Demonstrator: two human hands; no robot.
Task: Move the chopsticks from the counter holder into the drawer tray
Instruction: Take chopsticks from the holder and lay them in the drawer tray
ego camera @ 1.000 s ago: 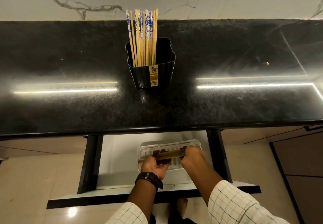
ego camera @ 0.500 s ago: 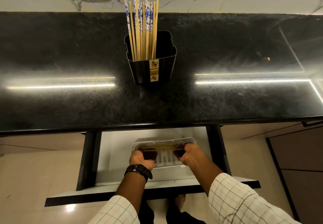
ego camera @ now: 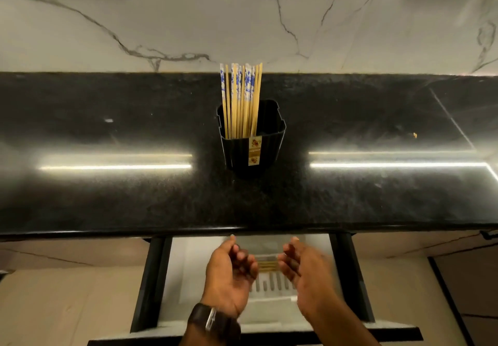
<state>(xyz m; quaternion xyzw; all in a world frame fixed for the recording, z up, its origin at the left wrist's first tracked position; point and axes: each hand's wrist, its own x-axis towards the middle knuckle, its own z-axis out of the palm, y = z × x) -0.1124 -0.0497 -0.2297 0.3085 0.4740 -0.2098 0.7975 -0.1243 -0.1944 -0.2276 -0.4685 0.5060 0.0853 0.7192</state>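
A black holder (ego camera: 252, 143) stands mid-counter with several upright chopsticks (ego camera: 241, 97), some with blue-patterned tops. Below the counter edge the drawer (ego camera: 188, 264) is pulled out, and a white slotted tray (ego camera: 272, 286) lies in it. A small bundle of chopsticks (ego camera: 267, 264) lies across the tray. My left hand (ego camera: 229, 275) and my right hand (ego camera: 307, 270) hover above the tray, palms facing each other, fingers loosely curled and holding nothing. Both hands are motion-blurred and cover the ends of the bundle.
The black granite counter (ego camera: 107, 197) runs the full width, with light strips reflected on it. A marble wall (ego camera: 242, 16) backs it. Black drawer rails (ego camera: 151, 278) flank the drawer. Cabinet fronts (ego camera: 431, 278) lie to either side.
Both hands have let go of the chopstick bundle, which now lies in the tray, and have lifted up and apart. The camera view has tilted upward.
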